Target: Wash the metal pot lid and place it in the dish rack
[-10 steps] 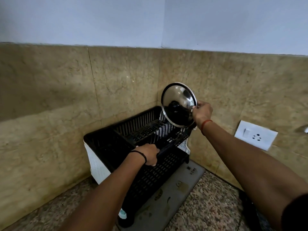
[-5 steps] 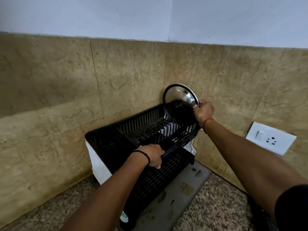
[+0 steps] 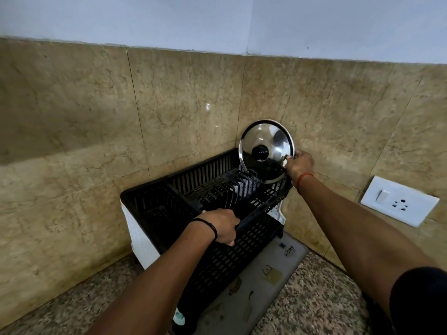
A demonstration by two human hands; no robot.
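A black plastic dish rack (image 3: pixel 244 228) stands in the middle of the frame, pushed into the corner where two tan tiled walls meet, with a white side panel showing at its left end. The metal pot lid (image 3: pixel 266 151) stands on edge at the rack's far right end, right of centre in the frame, its shiny domed face and black knob (image 3: pixel 260 152) turned toward the camera and its lower rim down among the slots of the upper tier. The right hand (image 3: pixel 298 165) reaches in from the lower right and pinches the lid's right rim between curled fingers and thumb; a red thread circles that wrist. The left hand (image 3: pixel 223 226), just below the centre of the frame, has its fingers curled over the rack's front top rail and grips it; a thin black band sits on that wrist. Under the rack lies a grey mat (image 3: pixel 261 286) printed with small pictures and the word HOME, spread on a speckled stone counter (image 3: pixel 321 298). At the right edge of the frame a white switch and socket plate (image 3: pixel 399 200) is set into the tiled wall, well apart from the rack.
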